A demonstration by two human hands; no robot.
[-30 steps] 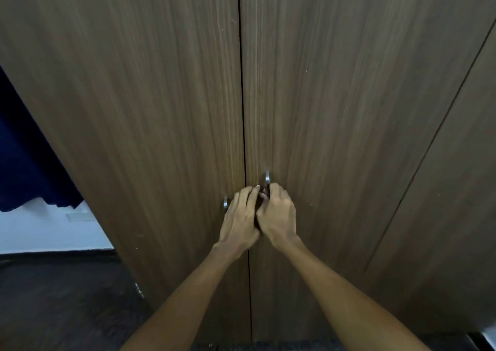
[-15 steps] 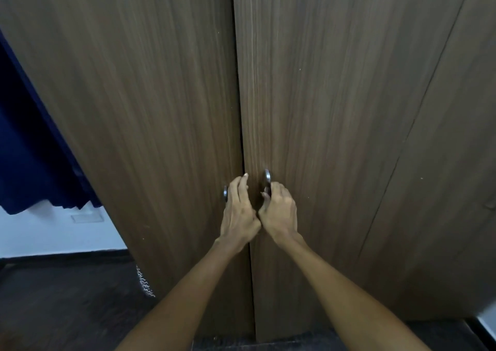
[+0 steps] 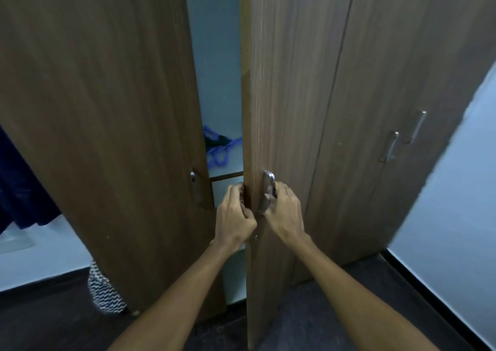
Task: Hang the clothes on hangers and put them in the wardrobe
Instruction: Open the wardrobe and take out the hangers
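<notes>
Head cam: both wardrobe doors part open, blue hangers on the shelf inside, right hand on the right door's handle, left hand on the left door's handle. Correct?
Not quite. The head view shows the left hand curled round the edge of the right door, not on the left door's handle, which is free. The rest stands: both doors part open, blue hangers on the shelf, right hand on the right door's handle.
</notes>
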